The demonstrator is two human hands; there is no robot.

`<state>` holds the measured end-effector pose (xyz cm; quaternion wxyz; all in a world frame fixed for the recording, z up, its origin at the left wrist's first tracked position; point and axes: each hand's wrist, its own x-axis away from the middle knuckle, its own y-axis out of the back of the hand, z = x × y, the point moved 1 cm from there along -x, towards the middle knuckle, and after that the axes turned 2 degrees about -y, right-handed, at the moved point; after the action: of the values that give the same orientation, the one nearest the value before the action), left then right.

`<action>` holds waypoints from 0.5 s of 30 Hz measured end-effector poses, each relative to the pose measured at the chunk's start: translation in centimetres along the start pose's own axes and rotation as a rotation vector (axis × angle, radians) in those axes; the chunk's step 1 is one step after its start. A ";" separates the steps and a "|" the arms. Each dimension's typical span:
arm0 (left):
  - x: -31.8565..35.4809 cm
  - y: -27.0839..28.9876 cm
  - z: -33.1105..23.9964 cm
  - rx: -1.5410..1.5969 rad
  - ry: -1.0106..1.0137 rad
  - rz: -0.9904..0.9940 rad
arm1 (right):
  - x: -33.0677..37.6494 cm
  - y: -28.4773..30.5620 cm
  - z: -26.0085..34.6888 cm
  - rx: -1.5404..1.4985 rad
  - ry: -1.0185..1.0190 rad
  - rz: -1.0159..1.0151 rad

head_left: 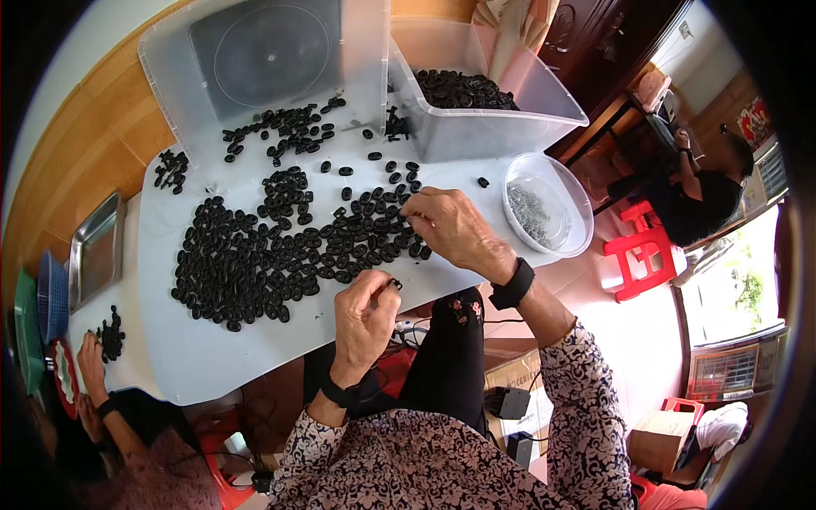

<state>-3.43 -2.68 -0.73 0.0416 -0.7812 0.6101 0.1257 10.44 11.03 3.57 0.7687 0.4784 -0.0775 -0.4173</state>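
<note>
A wide spread of small black oval plastic pieces (229, 259) covers much of the white table. Close to the table's front edge, my left hand (364, 319) is closed, and a small black piece (395, 284) pokes out between its thumb and forefinger. My right hand (459, 229) reaches to the right edge of the spread with thumb and fingertips pressed together. What those fingertips hold, if anything, is hidden against the black pieces. To the right of that hand stands a round clear tub (568, 228) with many thin silvery metal bits (529, 212) in it.
A clear plastic bin (501, 132) of black pieces stands at the back right, beside an upright translucent lid (365, 93). At the left are a metal tray (95, 251) and a co-worker's hand (91, 365) by a small black pile. Another person (714, 191) sits farther right near red stools (637, 255).
</note>
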 end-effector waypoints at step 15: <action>0.2 -0.7 0.3 -0.115 0.003 -0.010 | 0.9 0.8 0.7 -0.028 0.116 -0.016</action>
<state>-2.79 -2.60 -1.11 -0.0038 -0.7856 0.5979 0.1592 11.08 10.05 4.31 0.7752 0.4915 -0.0232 -0.3962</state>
